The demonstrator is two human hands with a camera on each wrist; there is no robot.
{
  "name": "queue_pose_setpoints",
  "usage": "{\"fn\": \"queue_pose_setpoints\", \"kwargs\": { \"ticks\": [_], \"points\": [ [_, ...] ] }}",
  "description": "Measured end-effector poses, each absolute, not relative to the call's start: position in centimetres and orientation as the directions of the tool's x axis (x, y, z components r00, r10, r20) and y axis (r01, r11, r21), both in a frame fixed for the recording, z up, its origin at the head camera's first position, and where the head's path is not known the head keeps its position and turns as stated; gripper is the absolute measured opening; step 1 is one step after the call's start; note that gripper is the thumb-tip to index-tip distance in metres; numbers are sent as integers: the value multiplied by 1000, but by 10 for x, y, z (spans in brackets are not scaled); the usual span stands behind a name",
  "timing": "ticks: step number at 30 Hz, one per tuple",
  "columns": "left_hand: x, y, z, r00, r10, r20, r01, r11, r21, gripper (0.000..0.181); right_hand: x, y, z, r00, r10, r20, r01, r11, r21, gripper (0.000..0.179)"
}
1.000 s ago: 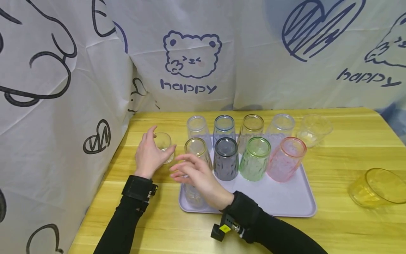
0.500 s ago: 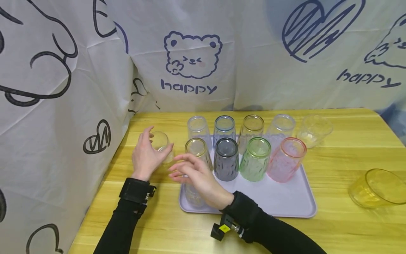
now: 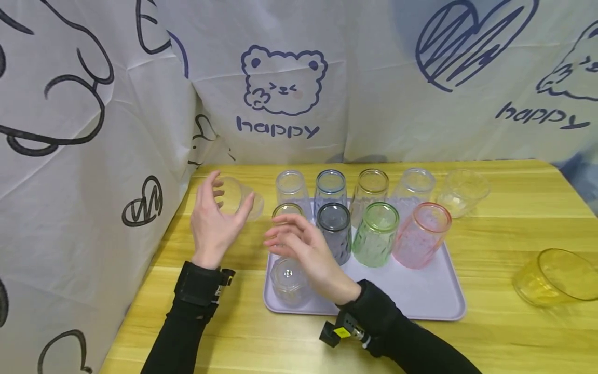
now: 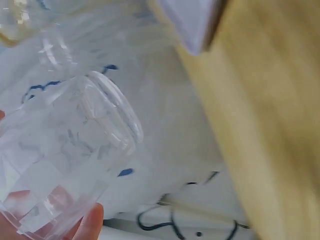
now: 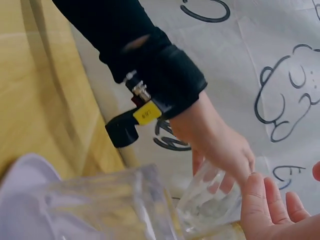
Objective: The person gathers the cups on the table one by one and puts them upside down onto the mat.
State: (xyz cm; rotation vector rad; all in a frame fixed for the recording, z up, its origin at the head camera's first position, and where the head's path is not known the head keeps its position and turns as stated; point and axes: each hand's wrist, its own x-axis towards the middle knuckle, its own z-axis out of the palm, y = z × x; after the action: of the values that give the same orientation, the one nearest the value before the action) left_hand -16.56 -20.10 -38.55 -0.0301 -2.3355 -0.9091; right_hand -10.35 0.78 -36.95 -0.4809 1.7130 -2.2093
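My left hand (image 3: 211,226) grips a clear glass (image 3: 242,196) between thumb and fingers, left of the tray. The glass is tilted, its thick base pointing right; the left wrist view shows its clear wall (image 4: 65,135) close up. My right hand (image 3: 317,254) is over the left part of the lavender tray (image 3: 397,296), fingers loosely bent and holding nothing. Under and beside it are an amber-rimmed glass (image 3: 287,209), partly hidden, and a clear glass (image 3: 290,283) at the tray's front left corner. A grey glass (image 3: 334,234) is just behind the right hand.
On the tray, upside-down glasses stand in rows, including a green glass (image 3: 376,236), a pink glass (image 3: 422,236) and a blue-rimmed glass (image 3: 330,187). A clear glass (image 3: 462,193) and a yellow glass (image 3: 553,278) lie tilted to the right. Printed cloth (image 3: 280,145) borders the table.
My left hand has lifted the clear glass up and tipped it so its base turns right. My right hand has shifted slightly right and up, uncovering the clear glass at the tray's front corner.
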Motion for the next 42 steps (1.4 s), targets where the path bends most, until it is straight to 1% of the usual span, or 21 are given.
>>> {"fn": "queue_pose_setpoints", "kwargs": {
  "ticks": [4, 7, 14, 17, 23, 27, 32, 39, 42],
  "points": [
    [-163, -190, -372, -768, -214, 603, 295, 717, 631, 77, -105, 15, -366, -914, -386, 123, -27, -243, -970, 39],
    [-160, -182, -363, -756, -234, 612, 333, 667, 666, 74, -106, 19, -364, -923, -349, 161, -74, -249, -966, 38],
    [-150, -161, -350, -779, -238, 580, 408, 510, 757, 68, -113, 33, -363, -935, -237, 263, -197, -271, -942, 36],
    [-147, -151, -348, -788, -218, 576, 442, 452, 775, 71, -116, 40, -364, -931, -176, 319, -267, -264, -927, 36],
    [-142, -129, -343, -804, -174, 569, 490, 350, 799, 89, -120, 54, -364, -906, -83, 415, -386, -241, -891, 38],
    [-139, -117, -341, -811, -136, 570, 515, 299, 804, 91, -122, 60, -362, -877, -48, 478, -454, -242, -857, 37],
    [-136, -102, -339, -827, -98, 554, 518, 252, 818, 93, -122, 70, -359, -873, -9, 488, -471, -241, -848, 40],
    [-133, -89, -341, -842, -26, 539, 525, 191, 829, 95, -120, 80, -366, -857, 5, 516, -509, -179, -842, 41],
    [-132, -86, -343, -848, -5, 530, 520, 187, 834, 96, -120, 83, -367, -852, 5, 523, -516, -168, -840, 43]
  ]
}}
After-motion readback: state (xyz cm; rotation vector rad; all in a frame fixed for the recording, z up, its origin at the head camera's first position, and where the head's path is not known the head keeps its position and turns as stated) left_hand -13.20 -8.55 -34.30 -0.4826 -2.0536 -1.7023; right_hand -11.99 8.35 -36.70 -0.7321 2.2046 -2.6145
